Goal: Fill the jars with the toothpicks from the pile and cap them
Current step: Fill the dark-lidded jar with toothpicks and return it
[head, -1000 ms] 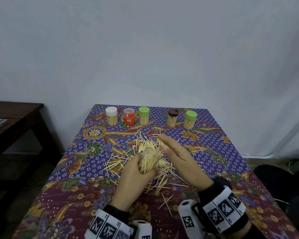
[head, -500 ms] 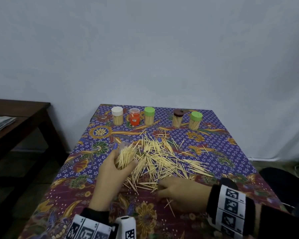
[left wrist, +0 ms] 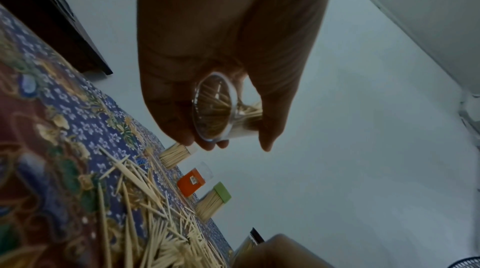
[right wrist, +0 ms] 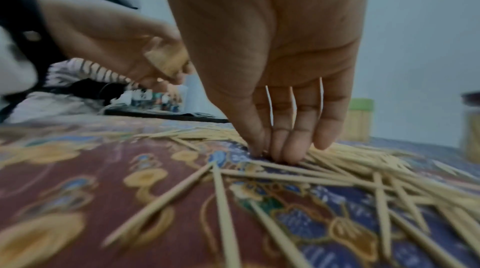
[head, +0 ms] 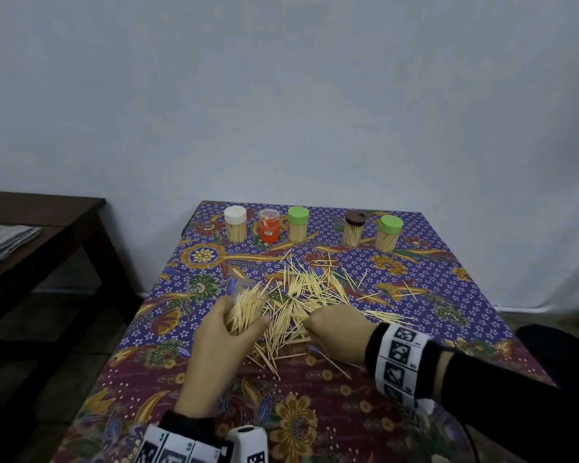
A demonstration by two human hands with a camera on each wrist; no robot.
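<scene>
Plain pale wall (head: pixel 281 95) behind; dark wooden side table (head: pixel 41 222) at left; dim floor (head: pixel 47 329) below

Dark side table (head: pixel 47 225), newspaper (head: pixel 4 242)

The left hand (head: pixel 221 342) hides most of the jar (head: pixel 246 307), so its fill level cannot be told. The right hand (head: pixel 340 332) covers its own fingertips in the head view; the blurred right wrist view perhaps shows fingertips (right wrist: pixel 281 149) on toothpicks (right wrist: pixel 337 172), a pinch unclear. The worktop (head: pixel 348 412) is cut off below.
</scene>
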